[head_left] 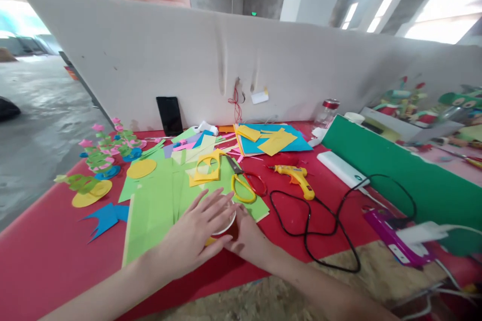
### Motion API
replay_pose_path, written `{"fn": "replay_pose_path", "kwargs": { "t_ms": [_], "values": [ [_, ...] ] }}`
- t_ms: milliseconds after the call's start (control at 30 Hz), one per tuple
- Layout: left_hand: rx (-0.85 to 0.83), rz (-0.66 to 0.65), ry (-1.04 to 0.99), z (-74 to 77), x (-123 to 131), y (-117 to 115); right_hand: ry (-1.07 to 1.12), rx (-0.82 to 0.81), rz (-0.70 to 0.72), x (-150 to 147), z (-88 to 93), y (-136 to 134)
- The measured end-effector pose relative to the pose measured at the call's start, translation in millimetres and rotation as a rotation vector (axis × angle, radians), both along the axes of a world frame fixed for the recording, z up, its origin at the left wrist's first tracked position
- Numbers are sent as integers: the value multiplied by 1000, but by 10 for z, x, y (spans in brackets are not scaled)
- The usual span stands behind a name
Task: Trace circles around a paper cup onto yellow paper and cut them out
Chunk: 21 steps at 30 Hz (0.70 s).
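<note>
A round thing with a white rim (226, 226), perhaps a cup, sits between my hands above the green paper sheets (150, 220). My left hand (205, 220) lies over its top with the fingers stretched out, hiding much of it. From the other side my right hand (246, 235) is curled around it, its fingertips partly hidden. A bit of yellow paper (210, 242) shows under the rim. Just beyond lie scissors (244, 186) with one yellow and one red handle, and a yellow paper piece with a round hole (206, 179).
A yellow glue gun (295, 176) and its looping black cord lie to the right, near a purple power strip (399, 241) and a green board (391, 173). Paper flowers (101, 153) and blue scraps (103, 219) are left. A phone (169, 115) leans against the white partition (150, 50).
</note>
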State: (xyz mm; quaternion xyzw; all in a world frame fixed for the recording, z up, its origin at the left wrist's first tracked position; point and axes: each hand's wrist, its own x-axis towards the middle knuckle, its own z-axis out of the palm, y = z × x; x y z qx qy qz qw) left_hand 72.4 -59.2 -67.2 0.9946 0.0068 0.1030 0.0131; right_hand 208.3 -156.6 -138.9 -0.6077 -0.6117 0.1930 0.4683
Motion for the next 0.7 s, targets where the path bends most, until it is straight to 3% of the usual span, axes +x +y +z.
{"fn": "replay_pose_path", "kwargs": {
  "t_ms": [700],
  "values": [
    [-40,-2,-70,-20,-4,-24,-23,14,-16,-7,-76,-3]
  ]
}}
